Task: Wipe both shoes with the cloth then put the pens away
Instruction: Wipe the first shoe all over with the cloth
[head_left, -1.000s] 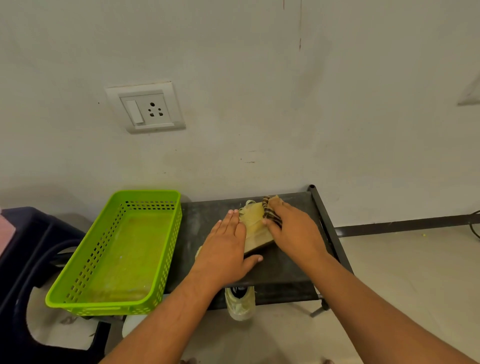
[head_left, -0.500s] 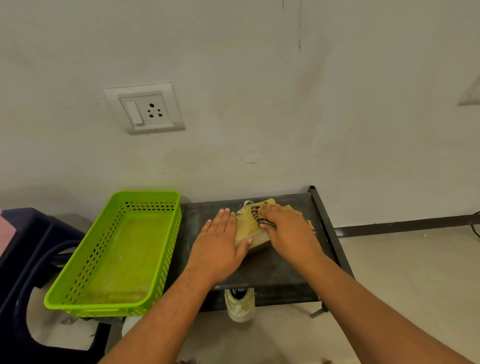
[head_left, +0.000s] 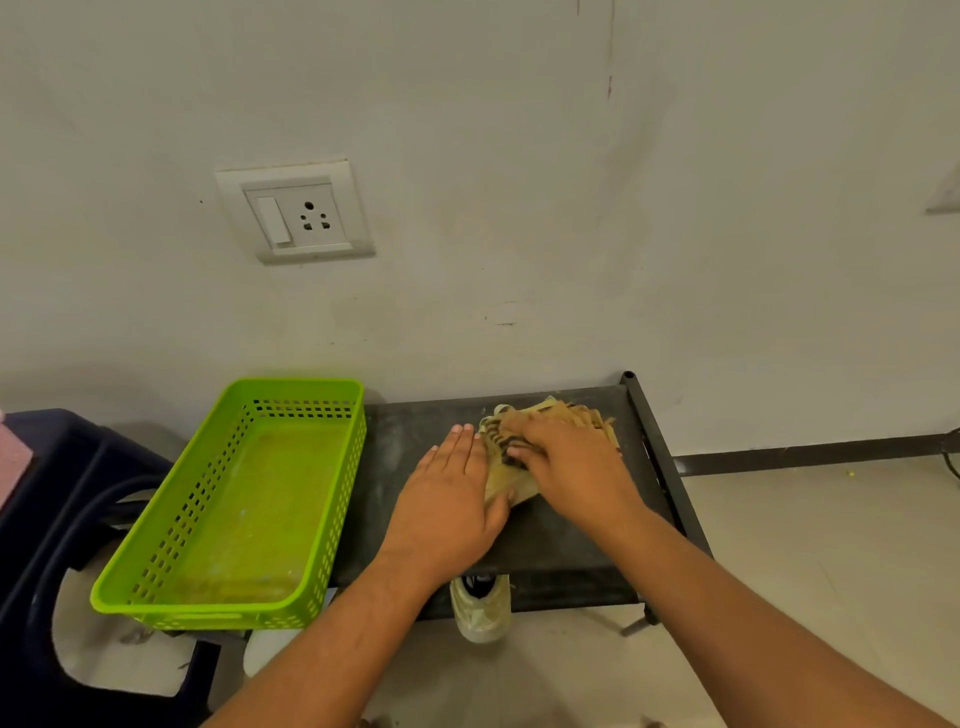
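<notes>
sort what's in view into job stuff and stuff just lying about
Job: cloth, left hand beside it, right hand on it, shoe under the rack.
Lying about: green basket, wall socket, dark blue chair.

Bare left hand (head_left: 447, 499), bare right hand (head_left: 571, 467). Forearms (head_left: 332, 649) uncovered to lower frame edge. Short-trimmed nails seen on left fingers (head_left: 460, 441).

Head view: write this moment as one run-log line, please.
left hand: flat on table, beside cloth | right hand: grips cloth | shoe: under table
</notes>
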